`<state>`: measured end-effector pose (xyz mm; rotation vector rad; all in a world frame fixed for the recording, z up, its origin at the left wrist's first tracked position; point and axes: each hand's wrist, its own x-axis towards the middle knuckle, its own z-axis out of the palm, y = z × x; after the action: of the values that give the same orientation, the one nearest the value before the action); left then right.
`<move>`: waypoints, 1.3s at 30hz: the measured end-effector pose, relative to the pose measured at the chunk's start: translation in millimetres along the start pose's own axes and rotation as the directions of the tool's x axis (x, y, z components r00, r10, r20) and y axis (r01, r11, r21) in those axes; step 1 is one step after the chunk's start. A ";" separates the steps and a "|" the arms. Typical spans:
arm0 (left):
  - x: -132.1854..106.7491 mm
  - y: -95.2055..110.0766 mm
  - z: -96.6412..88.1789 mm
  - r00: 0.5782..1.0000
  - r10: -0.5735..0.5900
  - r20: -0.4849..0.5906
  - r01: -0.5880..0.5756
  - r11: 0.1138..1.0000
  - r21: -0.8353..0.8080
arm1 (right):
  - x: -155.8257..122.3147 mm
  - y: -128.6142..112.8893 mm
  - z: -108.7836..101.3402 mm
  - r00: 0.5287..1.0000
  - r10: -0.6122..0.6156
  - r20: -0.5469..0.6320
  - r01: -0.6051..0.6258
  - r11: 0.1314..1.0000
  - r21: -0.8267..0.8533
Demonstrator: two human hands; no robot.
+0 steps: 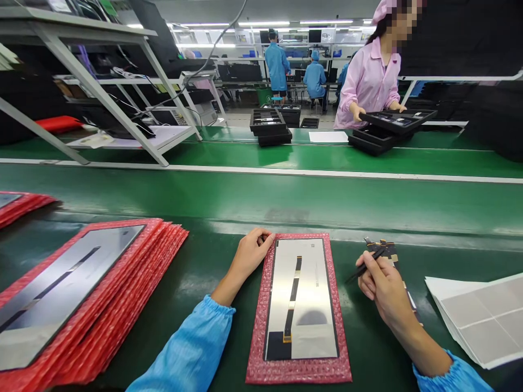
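Note:
A flat display panel (310, 294) with a silvery back lies on a red bubble-wrap bag (298, 372) in front of me. A dark flex cable (292, 299) runs down the panel's middle. At the upper left corner, my left hand (255, 247) is closed, its fingertips pressed on the edge of the bag. Right of the panel, my right hand (379, 283) grips black tweezers (370, 264), which point down and left, apart from the panel. Several small flex-cable parts (390, 251) lie on the bench behind this hand, partly hidden by it.
On the left, a tall stack of panels on red bubble wrap (134, 288) leans sideways, with another stack (24, 207) behind. White label sheets (482, 316) lie at right. Beyond the white strip, a person in pink (370, 81) holds a black tray (398, 121). A metal rack (102, 92) stands left.

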<state>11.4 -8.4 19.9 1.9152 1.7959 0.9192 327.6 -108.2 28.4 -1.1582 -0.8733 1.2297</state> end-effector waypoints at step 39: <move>-1.0 -7.8 5.2 0.997 0.078 -0.003 -0.078 0.997 0.003 | -4.8 14.6 1.1 0.979 0.134 0.155 -0.032 0.847 -0.531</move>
<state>9.1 -7.5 10.8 1.9992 1.7358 0.9471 322.3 -113.3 14.9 -1.5447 -1.3759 1.2171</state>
